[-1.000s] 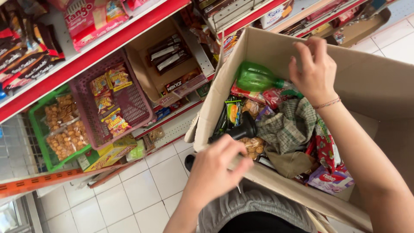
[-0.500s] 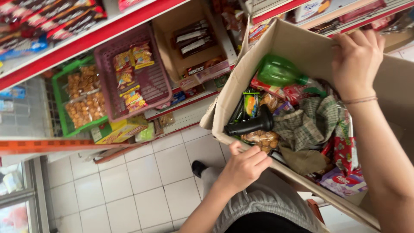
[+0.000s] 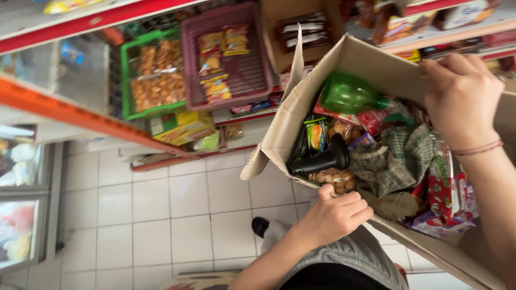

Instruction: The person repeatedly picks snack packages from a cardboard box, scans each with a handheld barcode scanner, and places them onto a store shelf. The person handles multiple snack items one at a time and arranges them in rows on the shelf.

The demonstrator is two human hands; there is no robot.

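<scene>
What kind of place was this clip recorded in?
Most likely a small grocery or convenience shop. Red-edged shelves carry packaged goods, a green basket and a maroon basket hold snack packets, and both hands grip a cardboard box packed with more goods above a white tiled floor.

One head camera looks steeply down, close over a cardboard box (image 3: pixel 365 59) and tiled floor (image 3: pixel 161 215)

A shop: shelves (image 3: pixel 80 24) (red-edged) stocked with snack baskets (image 3: pixel 226 59), tiled floor (image 3: pixel 161 215).
</scene>
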